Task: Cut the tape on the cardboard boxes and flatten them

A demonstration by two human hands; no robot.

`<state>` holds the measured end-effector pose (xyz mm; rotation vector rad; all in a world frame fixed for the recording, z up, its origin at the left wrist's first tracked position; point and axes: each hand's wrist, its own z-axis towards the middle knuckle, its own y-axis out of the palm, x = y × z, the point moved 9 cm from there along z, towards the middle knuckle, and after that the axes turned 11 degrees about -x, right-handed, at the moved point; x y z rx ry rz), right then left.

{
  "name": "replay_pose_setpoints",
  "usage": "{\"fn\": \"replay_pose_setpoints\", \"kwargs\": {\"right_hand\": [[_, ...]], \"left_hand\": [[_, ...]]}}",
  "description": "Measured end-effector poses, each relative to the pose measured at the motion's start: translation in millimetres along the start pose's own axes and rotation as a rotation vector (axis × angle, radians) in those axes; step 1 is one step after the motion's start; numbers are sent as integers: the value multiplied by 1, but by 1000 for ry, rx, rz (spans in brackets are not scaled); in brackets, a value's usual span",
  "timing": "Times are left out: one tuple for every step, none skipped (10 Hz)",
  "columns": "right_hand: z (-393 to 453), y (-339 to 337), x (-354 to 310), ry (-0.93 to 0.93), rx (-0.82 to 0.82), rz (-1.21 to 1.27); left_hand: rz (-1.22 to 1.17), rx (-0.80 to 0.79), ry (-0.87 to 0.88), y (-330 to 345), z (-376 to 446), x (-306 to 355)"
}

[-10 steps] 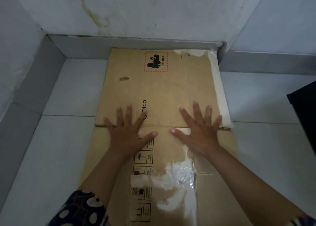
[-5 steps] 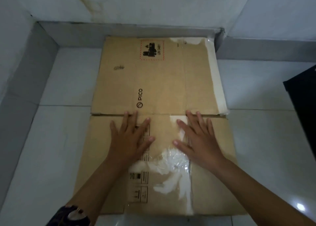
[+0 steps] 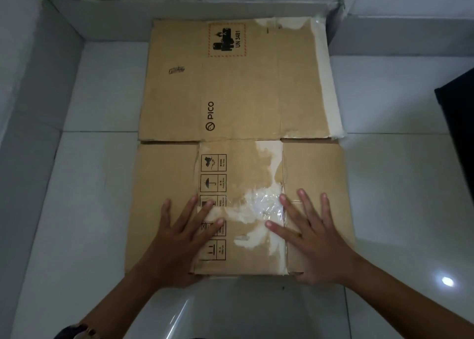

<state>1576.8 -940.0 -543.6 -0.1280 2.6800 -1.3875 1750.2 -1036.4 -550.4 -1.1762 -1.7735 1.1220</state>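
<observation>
box (image 3: 238, 102) lay flat on floor (image 3: 102, 87), long axis running away toward wall | left hand (image 3: 179, 241) and right hand (image 3: 315, 241) spread, released, pressing near end

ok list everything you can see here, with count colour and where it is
flattened cardboard box: one, brown, flat on the floor, far edge near the wall skirting
clear tape patch: one, shiny and crinkled, on the near panel between the hands
UN 3481 label: one, red-bordered with black print, far end of the box
floor: white tiles, all around the box
dark object: one, black, right edge of view, cannot tell what it is
left hand: flat on the near panel, fingers spread
right hand: flat on the near panel, fingers spread
</observation>
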Motion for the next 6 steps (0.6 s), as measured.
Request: {"fn": "replay_pose_setpoints", "kwargs": {"right_hand": [[3, 0, 2, -22, 2, 13], [3, 1, 4, -5, -10, 18], [1, -3, 6, 9, -80, 77], [-2, -7, 7, 31, -180, 141], [-9, -23, 9, 20, -228, 144], [-27, -56, 13, 74, -281, 258]], "left_hand": [[27, -9, -16, -1, 1, 0], [49, 31, -11, -1, 0, 2], [52, -23, -35, -3, 0, 0], [61, -99, -30, -5, 0, -1], [46, -145, -35, -18, -6, -2], [-24, -190, -129, -60, -14, 2]]}}
